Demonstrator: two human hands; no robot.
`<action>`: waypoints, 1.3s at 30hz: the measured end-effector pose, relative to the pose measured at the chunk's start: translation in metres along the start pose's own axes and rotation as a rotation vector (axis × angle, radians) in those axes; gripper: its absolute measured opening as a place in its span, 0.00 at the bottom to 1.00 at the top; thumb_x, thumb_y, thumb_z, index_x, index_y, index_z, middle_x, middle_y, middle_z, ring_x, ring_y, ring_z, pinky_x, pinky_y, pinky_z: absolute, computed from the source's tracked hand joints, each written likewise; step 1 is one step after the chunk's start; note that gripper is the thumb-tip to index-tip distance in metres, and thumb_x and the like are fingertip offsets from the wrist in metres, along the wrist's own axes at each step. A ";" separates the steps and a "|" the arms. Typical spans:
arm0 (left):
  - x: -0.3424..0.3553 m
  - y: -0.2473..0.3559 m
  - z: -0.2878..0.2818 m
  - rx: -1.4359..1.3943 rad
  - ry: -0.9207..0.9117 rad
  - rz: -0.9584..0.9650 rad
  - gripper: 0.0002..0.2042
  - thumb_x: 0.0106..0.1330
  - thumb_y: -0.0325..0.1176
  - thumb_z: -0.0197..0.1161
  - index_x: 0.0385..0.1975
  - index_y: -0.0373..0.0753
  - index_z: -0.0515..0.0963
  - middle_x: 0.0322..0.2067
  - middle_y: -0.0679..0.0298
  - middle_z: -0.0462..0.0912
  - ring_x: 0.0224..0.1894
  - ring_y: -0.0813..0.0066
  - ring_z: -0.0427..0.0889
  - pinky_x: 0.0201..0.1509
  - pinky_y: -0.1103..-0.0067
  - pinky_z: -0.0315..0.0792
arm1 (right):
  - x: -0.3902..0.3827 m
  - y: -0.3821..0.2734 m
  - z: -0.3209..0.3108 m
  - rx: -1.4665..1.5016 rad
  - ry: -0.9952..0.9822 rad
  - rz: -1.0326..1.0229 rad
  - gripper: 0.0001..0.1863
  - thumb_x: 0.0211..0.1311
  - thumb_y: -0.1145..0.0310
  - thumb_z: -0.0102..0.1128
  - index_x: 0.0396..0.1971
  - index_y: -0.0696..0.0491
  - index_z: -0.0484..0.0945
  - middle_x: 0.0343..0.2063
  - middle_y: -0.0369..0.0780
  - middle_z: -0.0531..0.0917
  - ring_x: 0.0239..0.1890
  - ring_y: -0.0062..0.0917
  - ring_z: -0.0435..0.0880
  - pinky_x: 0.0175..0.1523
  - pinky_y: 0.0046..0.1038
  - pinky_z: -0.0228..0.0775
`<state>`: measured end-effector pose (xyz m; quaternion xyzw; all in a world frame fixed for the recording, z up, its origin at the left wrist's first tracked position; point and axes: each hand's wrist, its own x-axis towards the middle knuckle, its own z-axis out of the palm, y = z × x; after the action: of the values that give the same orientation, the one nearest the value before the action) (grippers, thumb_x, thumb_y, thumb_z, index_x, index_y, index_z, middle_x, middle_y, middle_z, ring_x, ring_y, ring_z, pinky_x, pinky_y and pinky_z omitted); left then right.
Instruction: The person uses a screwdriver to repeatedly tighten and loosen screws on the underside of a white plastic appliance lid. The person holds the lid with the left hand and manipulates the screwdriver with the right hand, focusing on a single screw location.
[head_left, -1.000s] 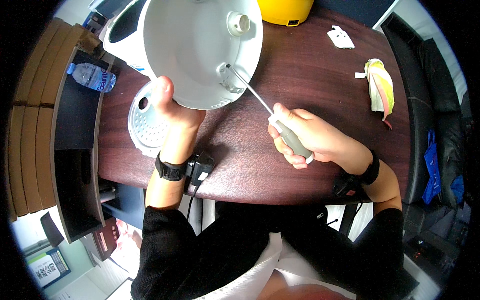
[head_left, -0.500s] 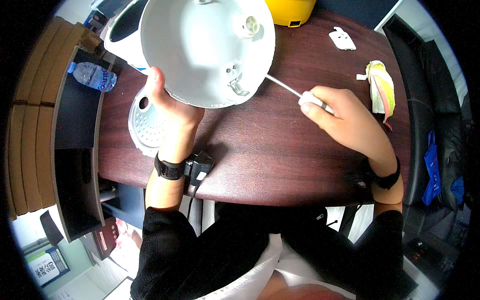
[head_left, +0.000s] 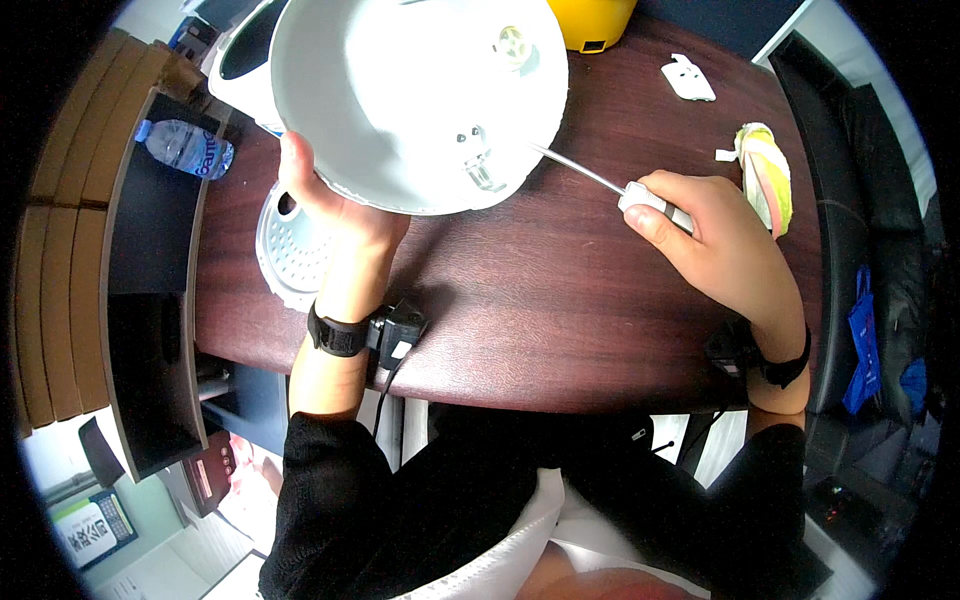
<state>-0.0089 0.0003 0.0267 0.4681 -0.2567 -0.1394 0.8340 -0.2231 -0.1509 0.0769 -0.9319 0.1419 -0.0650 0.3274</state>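
My left hand (head_left: 335,205) holds a large round white plastic housing (head_left: 390,120) up over the table. Its thumb stands at the left rim, and the other fingers are hidden underneath. The open hollow faces me, showing a small round fitting and a metal clip inside. In my right hand (head_left: 705,220) is a screwdriver (head_left: 590,175) with a pale handle, its fingers closed around that handle. The shaft points left, and the tip lies at the housing's right edge; I cannot tell whether it touches. Below the left hand lies a round white perforated plate (head_left: 285,255).
A yellow object (head_left: 590,22) stands at the far edge of the brown table (head_left: 530,310). Toward the right are a small white plastic part (head_left: 688,78) and a yellow-and-white wrapped bundle (head_left: 763,175). A water bottle (head_left: 185,148) lies at the left.
The housing has tilted and shifted a little, its right edge farther right. My right hand has moved slightly right with the screwdriver.
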 end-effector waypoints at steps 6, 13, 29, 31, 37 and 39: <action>-0.003 0.003 0.005 0.046 -0.030 -0.028 0.41 0.54 0.67 0.44 0.59 0.38 0.57 0.52 0.55 0.64 0.55 0.63 0.65 0.55 0.66 0.62 | -0.002 0.001 0.002 -0.029 -0.013 -0.025 0.12 0.58 0.65 0.55 0.26 0.61 0.72 0.17 0.46 0.74 0.18 0.32 0.72 0.27 0.29 0.61; -0.003 0.001 0.001 0.052 -0.047 -0.048 0.41 0.54 0.67 0.44 0.59 0.37 0.57 0.52 0.55 0.64 0.54 0.63 0.65 0.54 0.66 0.63 | -0.006 0.002 0.006 -0.032 0.009 -0.097 0.12 0.58 0.65 0.55 0.28 0.61 0.73 0.19 0.47 0.75 0.20 0.33 0.74 0.28 0.29 0.62; -0.010 0.003 0.000 0.062 -0.138 -0.067 0.40 0.53 0.67 0.41 0.59 0.40 0.57 0.54 0.56 0.64 0.55 0.62 0.65 0.54 0.66 0.64 | -0.002 0.000 0.018 0.049 -0.006 -0.049 0.15 0.58 0.62 0.53 0.23 0.60 0.72 0.19 0.51 0.74 0.24 0.46 0.74 0.27 0.39 0.63; -0.008 0.003 -0.003 0.068 -0.194 -0.058 0.40 0.54 0.66 0.40 0.60 0.42 0.57 0.55 0.56 0.63 0.56 0.61 0.65 0.56 0.65 0.63 | 0.000 -0.001 0.021 0.062 -0.014 -0.030 0.15 0.59 0.63 0.53 0.22 0.60 0.72 0.19 0.51 0.74 0.23 0.46 0.74 0.27 0.38 0.62; -0.006 0.002 -0.006 0.038 -0.227 -0.045 0.39 0.52 0.65 0.44 0.58 0.41 0.60 0.52 0.57 0.66 0.54 0.62 0.66 0.54 0.67 0.63 | 0.007 -0.004 0.022 0.198 -0.130 0.082 0.14 0.59 0.64 0.53 0.23 0.61 0.72 0.16 0.49 0.72 0.17 0.37 0.72 0.25 0.33 0.60; -0.005 0.002 -0.006 0.034 -0.234 -0.042 0.40 0.51 0.66 0.46 0.57 0.40 0.60 0.51 0.58 0.67 0.53 0.63 0.66 0.54 0.68 0.62 | 0.008 0.000 0.027 0.255 -0.158 0.101 0.15 0.60 0.64 0.53 0.23 0.61 0.72 0.13 0.46 0.72 0.15 0.29 0.70 0.24 0.31 0.59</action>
<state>-0.0097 0.0084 0.0244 0.4680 -0.3448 -0.2062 0.7871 -0.2094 -0.1378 0.0558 -0.8766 0.1529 0.0076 0.4562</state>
